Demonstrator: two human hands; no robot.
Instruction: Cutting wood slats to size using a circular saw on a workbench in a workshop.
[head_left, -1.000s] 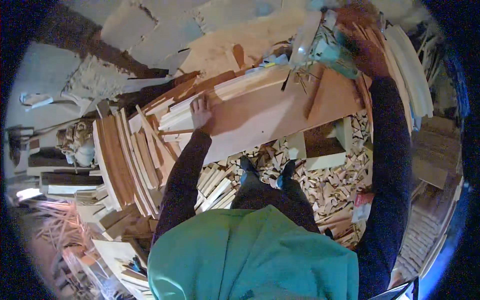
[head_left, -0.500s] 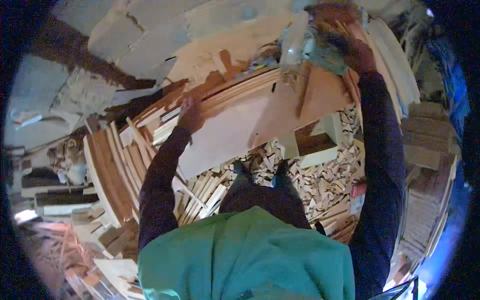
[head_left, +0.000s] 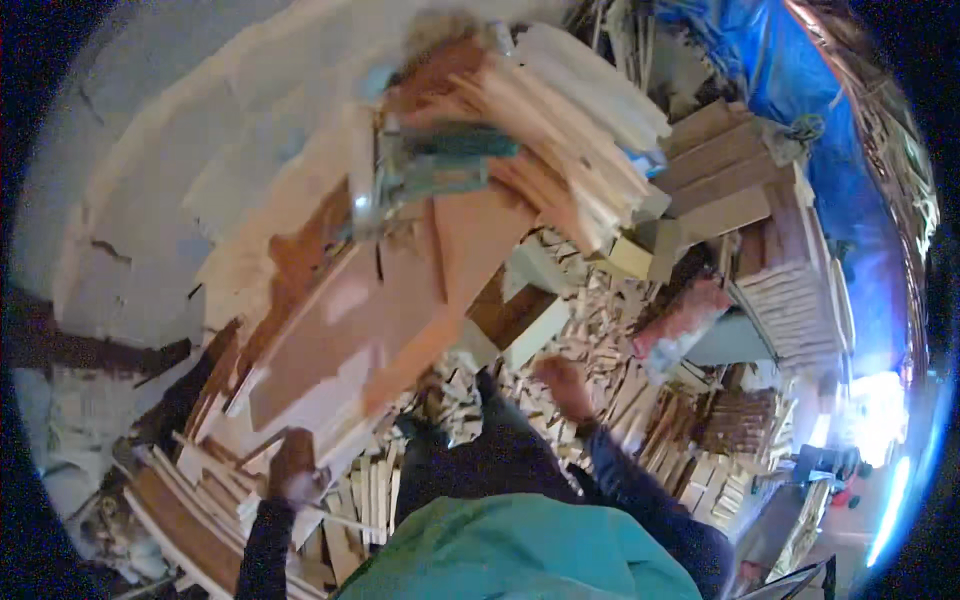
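Note:
My left hand (head_left: 293, 470) is low at the left, by the near end of the workbench board (head_left: 345, 365) and close to several wooden strips (head_left: 205, 480). Motion smears its fingers, so whether it grips anything is not clear. Out over the scattered wood offcuts (head_left: 600, 330), near my legs, hangs my right hand (head_left: 567, 388). Its fingers are blurred too, and I make out no object in it. At the far end of the board stands a green machine (head_left: 455, 160) with pale and reddish wood pieces (head_left: 535, 120) beside it.
An open box (head_left: 535, 328) stands among the offcuts beside the board. To the right lie a red and white bag (head_left: 685, 320) and stacked wood (head_left: 735, 430). Cardboard boxes (head_left: 725, 165) stand before a blue tarp (head_left: 770, 70). A curved plank (head_left: 185, 515) lies at the lower left.
The view has swung to the right. My right hand has come back from the machine at the far end to near my legs. My left hand is now lower, near the board's close end.

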